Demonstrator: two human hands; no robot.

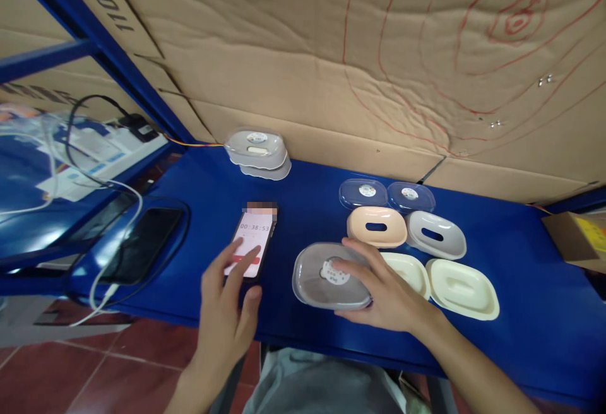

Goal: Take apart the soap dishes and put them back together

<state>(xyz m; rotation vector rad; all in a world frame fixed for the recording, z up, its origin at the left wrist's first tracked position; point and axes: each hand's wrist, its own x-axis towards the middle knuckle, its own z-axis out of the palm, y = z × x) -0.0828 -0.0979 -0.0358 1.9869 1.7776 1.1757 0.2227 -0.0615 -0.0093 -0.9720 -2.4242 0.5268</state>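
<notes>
My left hand [227, 303] reaches over a phone [253, 232] lying on the blue table, its fingers apart and the fingertips at the lower part of the lit screen, which shows a timer. Wrapped over the right side of a grey soap dish with a clear lid [310, 275] is my right hand [374, 288]; a round sticker [335, 271] sits on that lid. Beside this hand lie a peach dish part [379, 218], a grey dish part [454, 240] and two cream dish parts [487, 300], one partly hidden by the hand.
Two clear lids [355, 194] lie at the back, near the cardboard wall [284, 54]. Stacked lidded dishes [265, 155] stand back left. A dark phone [151, 243] with cables lies at left. A cardboard box [575, 237] is at the right edge.
</notes>
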